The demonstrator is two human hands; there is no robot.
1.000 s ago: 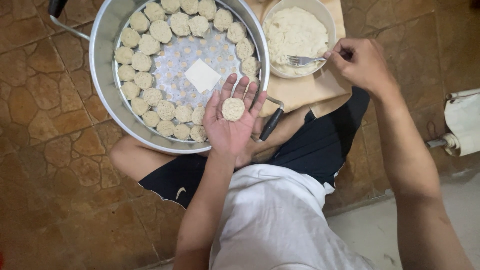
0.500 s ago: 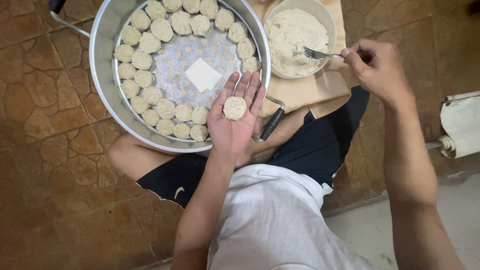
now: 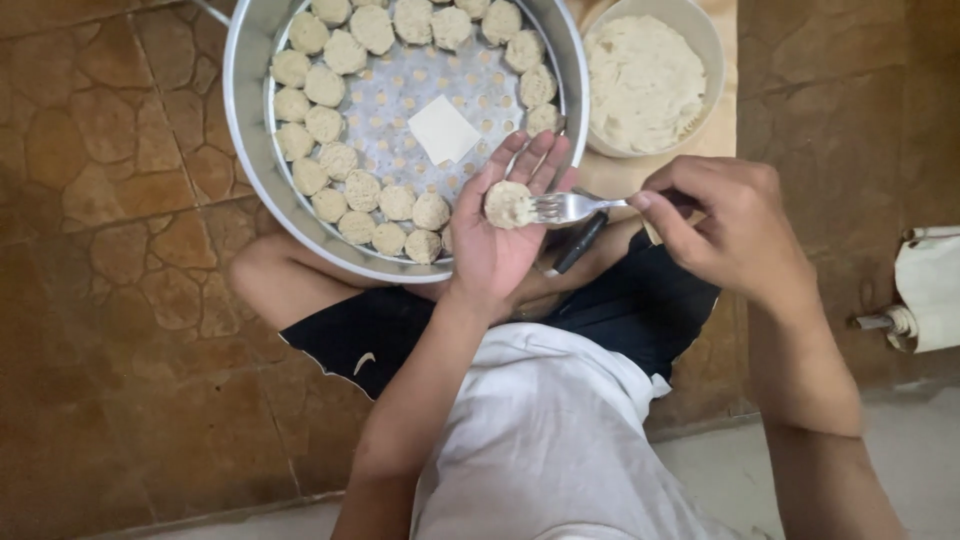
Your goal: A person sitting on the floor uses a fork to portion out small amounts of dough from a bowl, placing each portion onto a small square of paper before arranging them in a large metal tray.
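Observation:
My left hand lies palm up over the near rim of a round metal steamer tray, with a round dumpling wrapper resting on its fingers. My right hand grips a metal fork whose tines touch the wrapper, pressing pale filling onto it. Several formed dumplings line the tray's perforated floor in a ring, and a white square sheet lies in the middle. A bowl of pale filling stands right of the tray.
The tray rests on my crossed legs above a brown stone-patterned floor. A dark handle pokes out under my left hand. A brown board lies under the bowl. A white roll sits at the right edge.
My right hand has carried the fork from the filling bowl down and left to the wrapper on my left palm. My left hand has stayed in place.

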